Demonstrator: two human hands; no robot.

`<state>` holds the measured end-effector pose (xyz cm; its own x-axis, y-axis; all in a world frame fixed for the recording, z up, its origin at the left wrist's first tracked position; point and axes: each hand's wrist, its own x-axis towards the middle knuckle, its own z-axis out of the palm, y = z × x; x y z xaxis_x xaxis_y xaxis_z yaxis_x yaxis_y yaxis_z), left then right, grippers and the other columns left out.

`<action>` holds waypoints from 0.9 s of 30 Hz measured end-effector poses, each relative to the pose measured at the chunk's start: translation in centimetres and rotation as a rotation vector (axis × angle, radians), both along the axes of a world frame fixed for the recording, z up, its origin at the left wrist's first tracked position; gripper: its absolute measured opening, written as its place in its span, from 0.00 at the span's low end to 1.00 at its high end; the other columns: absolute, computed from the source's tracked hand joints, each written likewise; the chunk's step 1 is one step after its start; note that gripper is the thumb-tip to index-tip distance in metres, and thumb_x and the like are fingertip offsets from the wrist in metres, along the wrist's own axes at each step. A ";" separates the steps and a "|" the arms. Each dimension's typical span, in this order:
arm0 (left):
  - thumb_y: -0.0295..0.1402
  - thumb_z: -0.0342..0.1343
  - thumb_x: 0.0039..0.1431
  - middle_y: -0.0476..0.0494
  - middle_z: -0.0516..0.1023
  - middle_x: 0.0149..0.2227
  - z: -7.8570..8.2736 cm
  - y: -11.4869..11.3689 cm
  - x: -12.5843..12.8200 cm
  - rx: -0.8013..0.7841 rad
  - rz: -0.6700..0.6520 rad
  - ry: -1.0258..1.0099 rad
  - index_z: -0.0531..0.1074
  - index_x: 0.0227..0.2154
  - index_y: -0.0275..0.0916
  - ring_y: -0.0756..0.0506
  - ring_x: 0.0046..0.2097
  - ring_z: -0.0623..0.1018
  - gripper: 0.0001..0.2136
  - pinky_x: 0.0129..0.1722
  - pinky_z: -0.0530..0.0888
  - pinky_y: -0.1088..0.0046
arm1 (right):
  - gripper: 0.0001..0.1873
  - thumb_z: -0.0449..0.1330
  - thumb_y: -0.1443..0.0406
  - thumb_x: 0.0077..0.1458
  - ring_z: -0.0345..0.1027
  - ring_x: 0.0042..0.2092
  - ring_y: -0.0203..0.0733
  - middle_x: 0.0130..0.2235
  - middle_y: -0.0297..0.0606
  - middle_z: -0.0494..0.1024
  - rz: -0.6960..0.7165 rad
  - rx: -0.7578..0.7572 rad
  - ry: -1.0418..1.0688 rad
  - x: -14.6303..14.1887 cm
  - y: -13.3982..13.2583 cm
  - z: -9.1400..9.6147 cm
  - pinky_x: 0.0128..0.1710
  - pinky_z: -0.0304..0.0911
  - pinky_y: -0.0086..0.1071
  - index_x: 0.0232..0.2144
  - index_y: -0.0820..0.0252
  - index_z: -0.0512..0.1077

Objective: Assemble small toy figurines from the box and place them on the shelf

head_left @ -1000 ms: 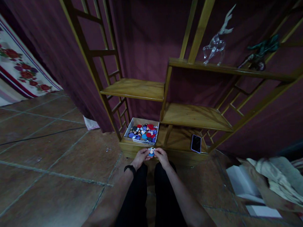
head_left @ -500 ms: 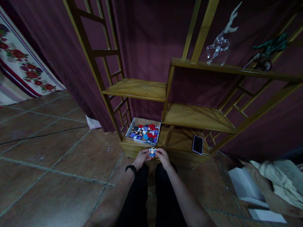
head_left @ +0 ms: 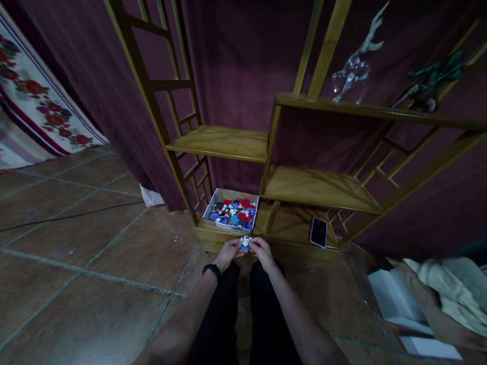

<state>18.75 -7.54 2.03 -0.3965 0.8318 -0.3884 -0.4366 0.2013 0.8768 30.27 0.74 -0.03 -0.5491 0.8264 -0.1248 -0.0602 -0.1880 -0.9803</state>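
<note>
Between my two hands is a small figurine [head_left: 246, 243] with a blue base and white, black and skin-coloured parts. My left hand [head_left: 230, 250] pinches it from the left; a dark band is on that wrist. My right hand [head_left: 262, 250] grips its right side with closed fingers. Just beyond the hands, a shallow cardboard box [head_left: 218, 195] rests on the bottom shelf, filled with several small red, blue, purple and dark figurines. The fine details of the held figurine are too small to make out.
A wooden shelf unit [head_left: 218, 141] rises ahead of me. On its bottom board lies a phone [head_left: 318, 232]. A clear deer ornament [head_left: 353, 75] and a dark green statuette [head_left: 434, 82] stand higher up. White boxes [head_left: 395, 294] and cloth [head_left: 450, 287] lie at the right.
The view has shifted very slightly. Both hands still hold the figurine in nearly the same place, turned a little so more of its front shows.
</note>
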 end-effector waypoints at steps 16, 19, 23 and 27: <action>0.35 0.64 0.41 0.39 0.77 0.31 0.4 -0.1 -0.3 0.007 -0.045 -0.027 0.73 0.34 0.33 0.48 0.31 0.77 0.16 0.30 0.70 0.77 | 0.17 0.63 0.57 0.37 0.68 0.31 0.38 0.32 0.36 0.76 0.022 0.011 0.010 0.0 0.1 0.0 0.29 0.63 0.29 0.31 0.59 0.73; 0.34 0.66 0.37 0.39 0.77 0.33 0.6 -0.2 -0.4 0.021 -0.091 -0.022 0.73 0.35 0.34 0.48 0.32 0.77 0.19 0.30 0.70 0.78 | 0.17 0.63 0.56 0.37 0.67 0.31 0.38 0.32 0.36 0.76 0.020 0.018 0.011 0.0 0.3 -0.2 0.28 0.62 0.29 0.31 0.60 0.73; 0.33 0.67 0.35 0.40 0.77 0.33 0.6 -0.2 -0.3 0.044 -0.111 -0.011 0.73 0.36 0.34 0.48 0.33 0.77 0.20 0.31 0.69 0.78 | 0.17 0.63 0.56 0.37 0.67 0.32 0.38 0.33 0.37 0.76 0.024 0.019 0.013 -0.1 0.5 -0.5 0.27 0.62 0.29 0.32 0.60 0.74; 0.33 0.67 0.35 0.40 0.77 0.32 0.4 -0.3 -0.3 0.054 -0.099 0.013 0.74 0.35 0.34 0.48 0.32 0.77 0.20 0.31 0.69 0.77 | 0.17 0.62 0.57 0.38 0.67 0.33 0.39 0.33 0.37 0.76 0.025 0.024 0.016 0.0 0.5 -0.6 0.28 0.62 0.28 0.32 0.59 0.74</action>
